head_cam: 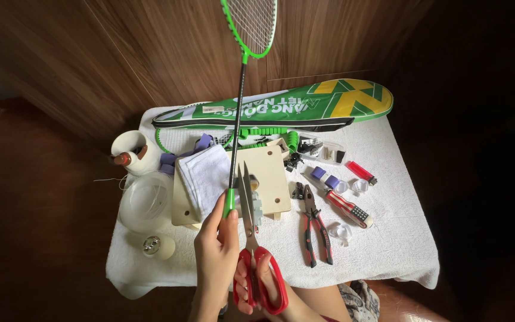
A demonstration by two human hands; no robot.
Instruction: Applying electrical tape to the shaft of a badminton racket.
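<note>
My left hand (217, 250) grips the lower end of a badminton racket's black shaft (238, 113) where a green collar sits, holding it upright. The racket's green-framed head (251, 24) rises to the top of the view. My right hand (257, 289) holds red-handled scissors (251, 238) by the loops. Their blades point up beside the shaft and are nearly shut. Below both lies a light wooden board (269, 173) with a folded white towel (205, 176) on it.
A small table under a white cloth (400, 238) carries a green and white racket bag (305, 104), red-handled pliers (316, 226), a striped screwdriver (347, 206), a red lighter (360, 172), purple tape rolls, a clear string spool (147, 200) and a white tape roll (133, 149). Wooden wall behind.
</note>
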